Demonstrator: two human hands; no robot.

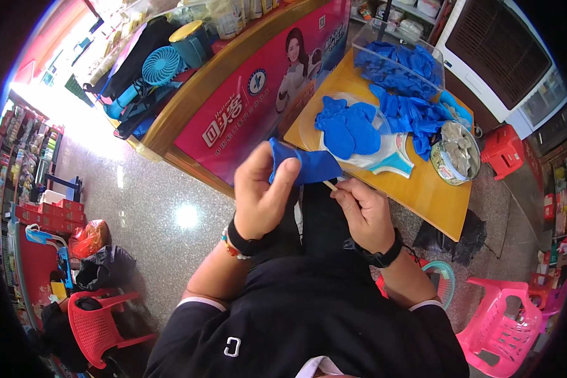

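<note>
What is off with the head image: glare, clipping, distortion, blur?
Head view: upper-left background clipped to white, round glare spot on the floor; head view: left shelves bend near the black rim; head view: blue piece in the left hand looks reasonably sharp.

Royal blue colours the held cloth point(318, 167) and the cloth pile point(348, 131) against a honey-yellow table point(438, 205).
The slim stick point(330, 185) is pale cream; the flat sheet point(395, 160) is white and turquoise. The printed tin point(452, 171) appears green and white, though it is too small to be certain. The counter panel point(198, 137) is magenta, the small fan point(164, 65) turquoise, the shirt point(309, 305) black, the beaded bracelet point(230, 247) orange and white, the floor point(148, 173) speckled grey, the mesh-backed chair point(96, 326) coral red, the slotted chair point(494, 324) hot pink.
</note>
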